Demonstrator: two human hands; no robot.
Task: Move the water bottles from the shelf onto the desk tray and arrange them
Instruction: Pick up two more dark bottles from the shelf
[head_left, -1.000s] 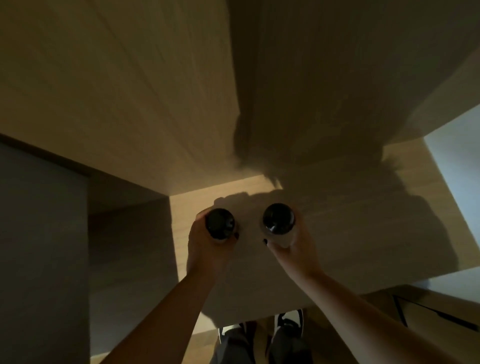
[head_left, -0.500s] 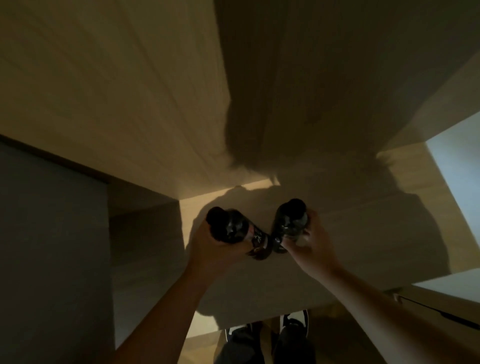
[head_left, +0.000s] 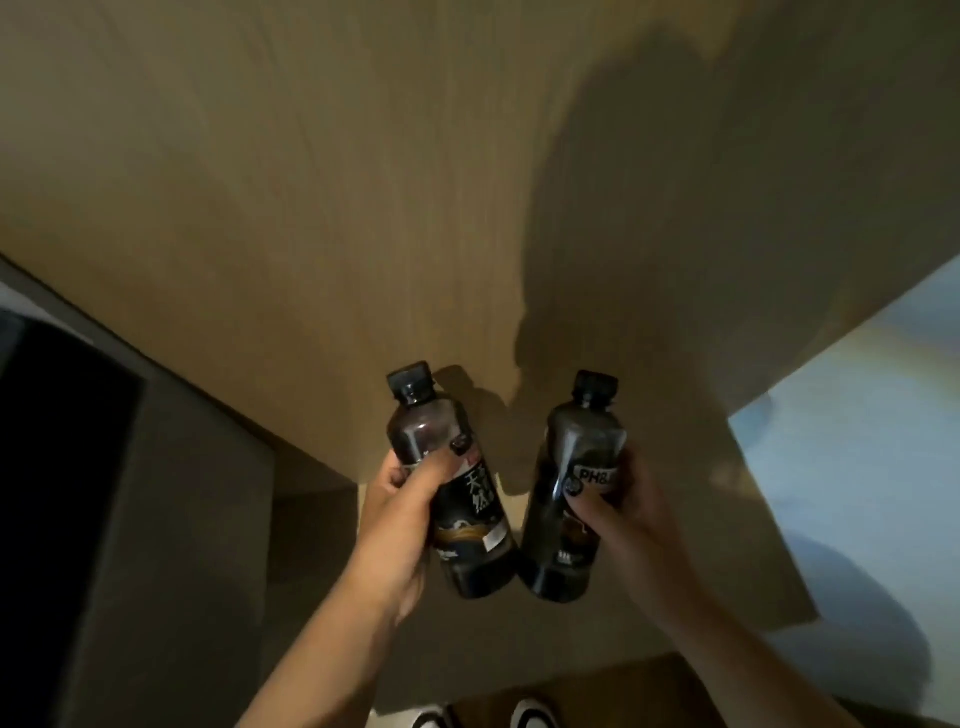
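You are holding a dark water bottle in each hand, in front of a pale wooden panel that is filling most of the view. Your left hand is wrapping the left bottle around its middle, the fingers curling over the top of the label with a dark-painted nail showing. That bottle is tilting, its black cap pointing up and slightly to the left, and white characters are showing on its dark label.

Your right hand is gripping the right bottle from its right side, the thumb pressing across the label just under some white lettering. This bottle is leaning the other way, its cap up and a little to the right. The two bottle bases are sitting close together, nearly touching, while the caps are well apart. Both bottles are in the air, resting on nothing.

Their shadows, and yours, are falling on the wood behind. A dark grey surface is lying to the left, a pale bluish area to the right, and the toes of white shoes are peeking in at the bottom edge. The tray and the counter are not visible here.
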